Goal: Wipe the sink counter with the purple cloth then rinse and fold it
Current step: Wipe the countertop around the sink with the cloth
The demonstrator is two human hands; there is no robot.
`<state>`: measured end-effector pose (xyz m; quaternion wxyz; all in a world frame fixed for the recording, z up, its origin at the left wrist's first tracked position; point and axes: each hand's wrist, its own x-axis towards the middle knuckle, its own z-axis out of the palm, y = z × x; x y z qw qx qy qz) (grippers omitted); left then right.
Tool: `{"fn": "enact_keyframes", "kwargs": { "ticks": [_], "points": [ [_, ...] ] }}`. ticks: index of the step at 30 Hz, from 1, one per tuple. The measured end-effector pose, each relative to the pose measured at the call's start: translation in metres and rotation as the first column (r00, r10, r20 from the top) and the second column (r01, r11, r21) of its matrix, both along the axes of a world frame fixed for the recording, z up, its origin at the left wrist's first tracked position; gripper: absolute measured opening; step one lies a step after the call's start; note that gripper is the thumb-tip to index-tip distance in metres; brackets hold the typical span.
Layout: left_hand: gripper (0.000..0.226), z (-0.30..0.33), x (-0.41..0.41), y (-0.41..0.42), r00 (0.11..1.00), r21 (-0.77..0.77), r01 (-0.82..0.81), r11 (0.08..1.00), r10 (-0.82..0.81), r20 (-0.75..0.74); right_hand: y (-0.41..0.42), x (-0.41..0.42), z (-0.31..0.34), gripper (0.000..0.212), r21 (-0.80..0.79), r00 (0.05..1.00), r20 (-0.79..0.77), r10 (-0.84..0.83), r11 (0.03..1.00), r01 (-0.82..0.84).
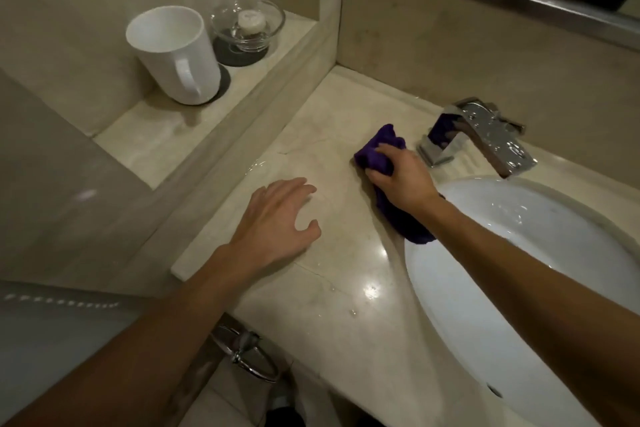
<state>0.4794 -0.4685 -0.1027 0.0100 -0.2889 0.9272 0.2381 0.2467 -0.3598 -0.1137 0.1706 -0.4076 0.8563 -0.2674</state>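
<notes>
On the beige marble sink counter (332, 288), seen from our head camera, our right hand (403, 175) holds the crumpled purple cloth (375, 149), fingers curled over its top and pressing it flat to the stone. The cloth sits just beside the base of the square chrome faucet (485, 135), at about nine o'clock from it. Its long axis runs from eleven o'clock, where a bunched end pokes out past our fingertips, to five o'clock, where a darker tail trails under our wrist and touches the rim of the white oval basin (519, 253).

Our left hand (277, 215) holds nothing, fingers spread and relaxed on the counter, at about eight o'clock from the cloth and apart from it. The right hand is the one doing the wiping. We judge the unwiped stretch lies toward seven o'clock, where water beads show on the front of the counter, so the next stroke likely pulls back toward us.

Up on the ledge at ten o'clock stand a white ceramic mug (173, 52) and a clear glass dish (247, 26).

No brand, label or readable writing shows anywhere.
</notes>
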Motion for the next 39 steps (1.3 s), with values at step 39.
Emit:
{"fn": "enact_keyframes", "kwargs": {
  "ticks": [39],
  "points": [
    [0.049,-0.002,0.019,-0.023,0.956,0.058,-0.175,0.983,0.183,-0.231,-0.132,-0.029,0.005,0.059,0.171,0.883,-0.008,0.47,0.87,-0.462]
  ]
}}
